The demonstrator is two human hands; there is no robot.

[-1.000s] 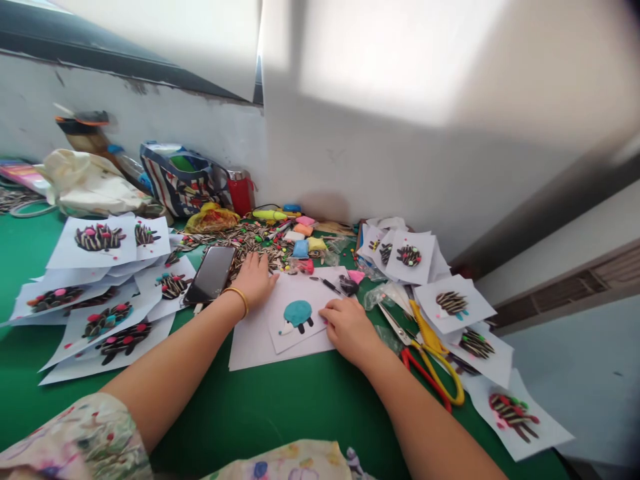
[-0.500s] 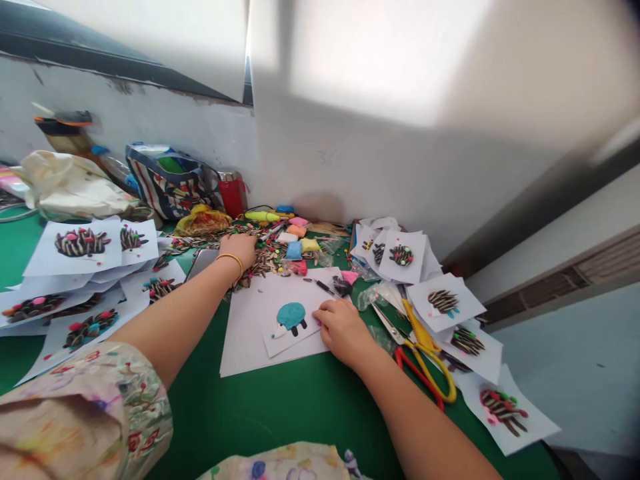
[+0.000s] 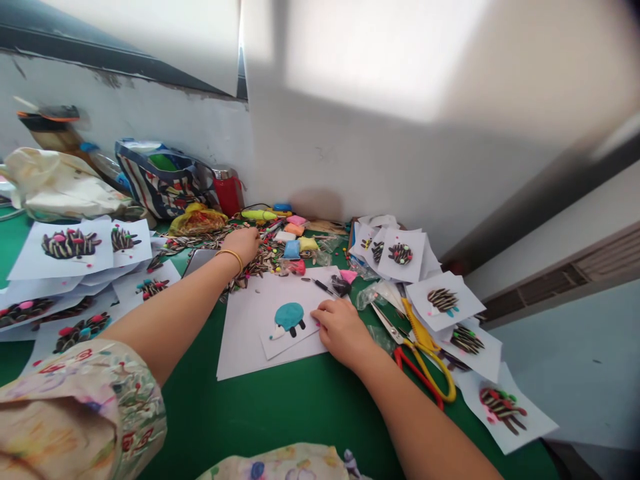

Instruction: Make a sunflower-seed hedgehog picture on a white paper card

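My left hand point(image 3: 243, 243), with a gold bangle at the wrist, reaches into a spread of striped sunflower seeds point(image 3: 267, 260). Its fingers are bent together over the seeds; anything between the fingertips is hidden. My right hand point(image 3: 343, 330) rests on the right edge of a small white card point(image 3: 267, 343), fingers lying on the paper. On this card is a hedgehog figure point(image 3: 289, 317) with a blue clay body, white face and black legs. Beneath it lie larger white sheets point(image 3: 235, 347). A black pen point(image 3: 324, 287) and a dark wrapped lump point(image 3: 341, 285) lie just beyond my right hand.
Scissors point(image 3: 395, 333) with red and yellow handles lie right of my right hand. Finished hedgehog cards are stacked at left point(image 3: 30, 257) and right point(image 3: 420, 313). Clay packs point(image 3: 291, 250), a red flask point(image 3: 227, 190) and a striped bag point(image 3: 165, 180) stand toward the wall.
My left hand has shifted slightly right and farther over the seeds, its fingertips now at the right side of the hand. My right hand stays on the card. The view has turned a little.
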